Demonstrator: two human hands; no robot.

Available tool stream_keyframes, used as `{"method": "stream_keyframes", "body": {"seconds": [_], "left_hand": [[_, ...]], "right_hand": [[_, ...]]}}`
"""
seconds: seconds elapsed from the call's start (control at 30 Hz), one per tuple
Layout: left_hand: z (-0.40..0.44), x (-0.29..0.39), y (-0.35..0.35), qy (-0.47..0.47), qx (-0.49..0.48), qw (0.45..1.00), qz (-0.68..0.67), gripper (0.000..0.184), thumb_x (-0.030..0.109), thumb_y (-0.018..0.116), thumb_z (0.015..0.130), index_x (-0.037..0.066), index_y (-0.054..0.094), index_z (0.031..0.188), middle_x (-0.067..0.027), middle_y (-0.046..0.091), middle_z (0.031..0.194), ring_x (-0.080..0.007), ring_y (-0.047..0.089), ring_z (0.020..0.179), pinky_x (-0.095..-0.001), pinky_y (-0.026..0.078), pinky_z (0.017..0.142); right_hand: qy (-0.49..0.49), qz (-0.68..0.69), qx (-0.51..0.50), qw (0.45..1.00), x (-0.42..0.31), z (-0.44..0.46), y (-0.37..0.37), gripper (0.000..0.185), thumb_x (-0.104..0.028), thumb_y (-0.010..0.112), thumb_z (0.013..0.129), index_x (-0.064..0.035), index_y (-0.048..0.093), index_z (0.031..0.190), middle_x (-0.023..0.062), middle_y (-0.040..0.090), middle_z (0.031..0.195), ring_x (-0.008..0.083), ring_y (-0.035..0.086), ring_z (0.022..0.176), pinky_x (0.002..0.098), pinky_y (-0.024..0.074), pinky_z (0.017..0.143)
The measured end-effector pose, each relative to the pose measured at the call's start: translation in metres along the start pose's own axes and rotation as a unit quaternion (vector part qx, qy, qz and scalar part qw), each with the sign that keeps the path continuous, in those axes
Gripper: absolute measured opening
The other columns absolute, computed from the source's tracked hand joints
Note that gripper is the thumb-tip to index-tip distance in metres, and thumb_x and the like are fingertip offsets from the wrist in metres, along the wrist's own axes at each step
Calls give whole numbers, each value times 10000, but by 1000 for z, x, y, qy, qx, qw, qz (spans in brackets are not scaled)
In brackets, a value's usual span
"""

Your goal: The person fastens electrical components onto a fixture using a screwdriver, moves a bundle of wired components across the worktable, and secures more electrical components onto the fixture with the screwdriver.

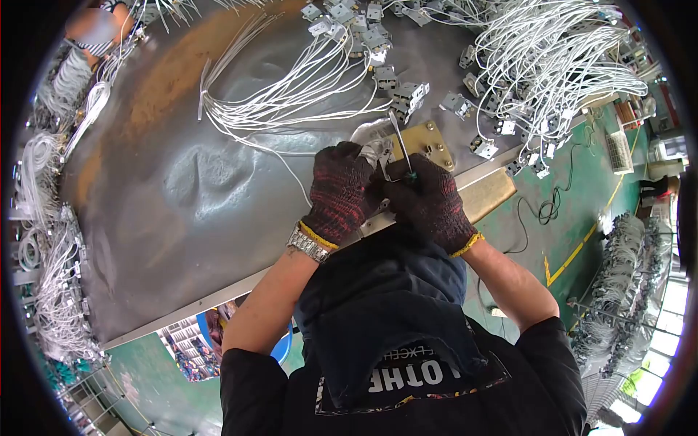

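Observation:
My left hand (340,187), in a dark knitted glove with red flecks, is closed on a small metal fitting (374,152) at the table's near edge. White wire runs from about this hand over the tabletop. Closed in its matching glove, my right hand (430,202) grips a screwdriver (400,139). Its thin shaft points away from me, and a bit of green shows at the fingers. Just beyond both hands lies a brass-coloured plate (427,142) with bolts on it. The fingertips and the fitting's lower part are partly hidden.
A bundle of white wires (291,109) lies on the metal table (145,240). Metal fittings (349,22) are heaped at the far side, with a larger wire pile (552,58) to the right. Racks of wires (618,291) stand right. Another person (102,29) is at far left.

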State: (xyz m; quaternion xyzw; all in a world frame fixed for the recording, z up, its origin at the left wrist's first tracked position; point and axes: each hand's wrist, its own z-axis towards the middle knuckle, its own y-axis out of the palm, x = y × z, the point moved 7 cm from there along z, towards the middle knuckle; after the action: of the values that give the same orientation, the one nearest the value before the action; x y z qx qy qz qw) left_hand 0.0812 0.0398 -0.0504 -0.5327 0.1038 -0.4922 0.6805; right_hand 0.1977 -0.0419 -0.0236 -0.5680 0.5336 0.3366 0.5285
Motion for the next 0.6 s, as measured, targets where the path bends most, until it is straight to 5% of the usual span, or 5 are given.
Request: {"method": "stream_keyframes", "body": {"seconds": [0.27, 0.37, 0.43, 0.6], "left_hand": [[14, 3, -1, 1, -4, 998, -61, 342, 286, 784, 764, 51, 725, 1006, -124, 718, 836, -313, 715, 894, -437, 554, 786], [8, -22, 30, -118, -19, 908, -402, 368, 281, 824, 691, 116, 692, 991, -59, 723, 856, -294, 674, 932, -467, 493, 833], [21, 4, 5, -15, -58, 994, -89, 342, 270, 823, 690, 113, 688, 962, -57, 712, 816, -305, 674, 903, -468, 491, 812], [22, 8, -3, 8, -22, 996, -84, 340, 248, 834, 718, 67, 717, 981, -111, 723, 861, -323, 697, 843, -452, 548, 755]], "right_hand": [[13, 37, 0, 999, 22, 9, -6, 227, -133, 707, 976, -30, 612, 1155, 70, 713, 888, 94, 666, 721, 268, 535, 616], [14, -5, -18, 1000, 18, 8, -13, 255, -123, 706, 977, -29, 605, 1190, 54, 679, 863, 87, 638, 687, 268, 516, 593], [11, -46, -35, 998, 17, 5, -21, 270, -117, 704, 976, -28, 604, 1211, 44, 656, 841, 83, 617, 665, 268, 505, 581], [-52, -116, -20, 992, 5, -10, -63, 414, -65, 651, 973, -43, 581, 1381, 12, 645, 926, 52, 588, 749, 256, 518, 618]]}}
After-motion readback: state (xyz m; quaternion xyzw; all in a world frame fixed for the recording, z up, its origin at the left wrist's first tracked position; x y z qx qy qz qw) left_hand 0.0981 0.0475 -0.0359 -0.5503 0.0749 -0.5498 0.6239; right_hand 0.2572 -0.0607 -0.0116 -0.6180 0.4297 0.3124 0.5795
